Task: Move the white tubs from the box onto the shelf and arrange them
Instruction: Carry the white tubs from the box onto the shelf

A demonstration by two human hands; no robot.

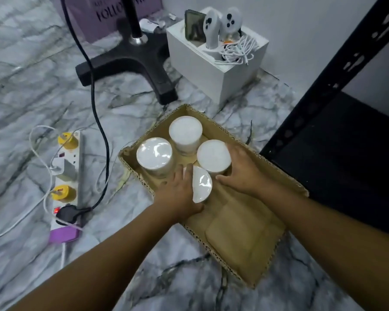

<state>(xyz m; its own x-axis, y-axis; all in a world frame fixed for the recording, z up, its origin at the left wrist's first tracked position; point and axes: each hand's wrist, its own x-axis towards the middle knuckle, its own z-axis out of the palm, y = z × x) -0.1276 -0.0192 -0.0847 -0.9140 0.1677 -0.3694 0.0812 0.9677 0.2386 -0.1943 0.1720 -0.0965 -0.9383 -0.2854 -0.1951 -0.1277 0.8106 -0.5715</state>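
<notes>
Four tubs are seen in the box (245,250), frame centre. The near tub (202,185) is gripped by the left hand (177,194); the right tub (213,157) is gripped by the right hand (243,171).

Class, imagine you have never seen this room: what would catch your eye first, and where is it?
Four white tubs stand in the cardboard box on the marble floor. The left hand holds the nearest tub and the right hand grips the right tub. A black shelf waits at right, and a power strip lies at left.
</notes>
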